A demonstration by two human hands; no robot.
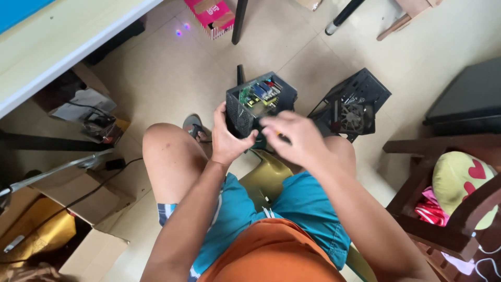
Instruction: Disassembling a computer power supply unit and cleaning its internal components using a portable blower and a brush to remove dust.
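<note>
Seated person, view straight down over the knees onto a pale tiled floor (pixel 172 68). Left hand (pixel 228 137) grips an opened black power supply unit (pixel 258 102) by its mesh side, fingers wrapped and clamped on the casing; the unit is held in the air above the knees, circuit board with green, blue and yellow components facing up. Right hand (pixel 291 137) sits just beside the unit's near edge, blurred; fingers curled together, seemingly pinched on something small with a trace of orange, but what it is cannot be told. On the floor to the right of the unit lies a black metal cover with a fan (pixel 352 107), apart from both hands. An olive plastic stool (pixel 265 177) shows between the legs. Upper left: edge of a light wooden desk (pixel 62 36) with a blue top. Under it, papers and tangled cables. Lower left: open cardboard boxes (pixel 78 230). Top centre: a pink carton (pixel 211 15). Right: a dark wooden chair (pixel 443 209) holding a yellow-green cushion (pixel 459 177) with a red heart.
</note>
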